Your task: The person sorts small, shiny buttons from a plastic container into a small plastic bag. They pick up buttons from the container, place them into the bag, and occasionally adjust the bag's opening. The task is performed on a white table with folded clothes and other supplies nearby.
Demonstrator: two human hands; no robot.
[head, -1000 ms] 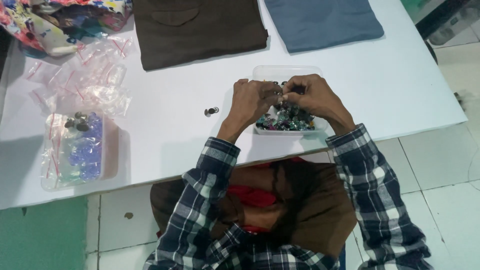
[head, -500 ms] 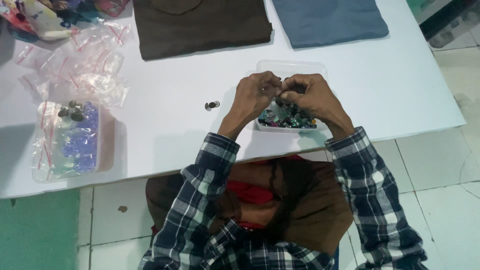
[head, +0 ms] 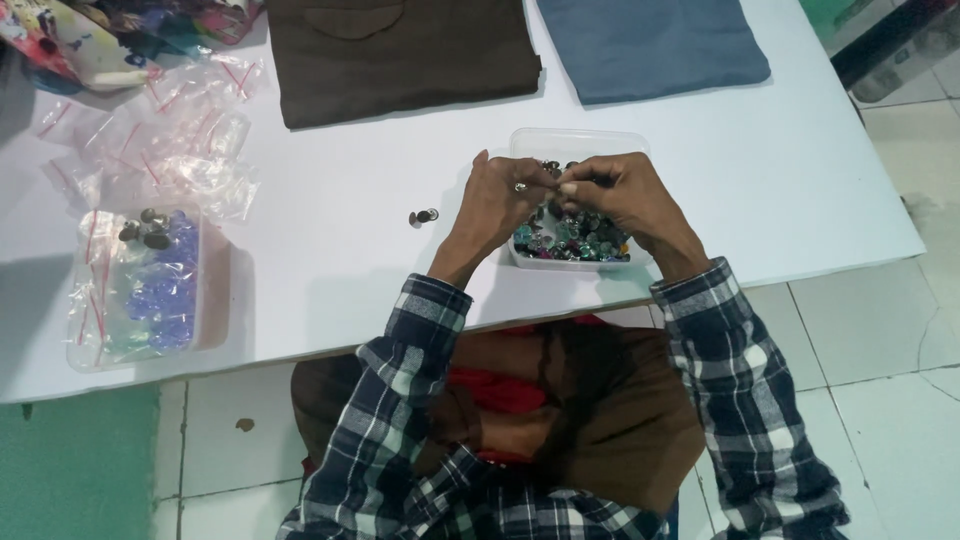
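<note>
Nearest the camera, two plaid sleeves reach up over the edge of the white table [head: 330, 300], and the two hands meet above a clear plastic container [head: 575, 145] filled with small mixed-colour buttons [head: 575, 240]. The left hand [head: 500, 205] is curled, its fingertips pinched toward 3 o'clock on something tiny; the right hand [head: 615, 195] is likewise closed to a pinch, thumb and forefinger meeting the left's at the middle. What sits between the fingertips is too small to make out, and the hands hide much of the container's contents. Just beside the left hand, at 9 o'clock, a small metal snap button [head: 423, 216] lies loose on the table. Well apart at 9 o'clock stands a second clear tub [head: 215, 290] of bluish pieces under little zip bags, dark metal buttons [head: 145, 232] on top. Farther off, at 10 o'clock, lies a heap of empty zip bags [head: 170, 140]. At 12 o'clock lie a folded brown garment [head: 400, 60] and a folded blue cloth [head: 650, 45], both cut off by the top edge, as is patterned fabric [head: 60, 45] at the corner.
</note>
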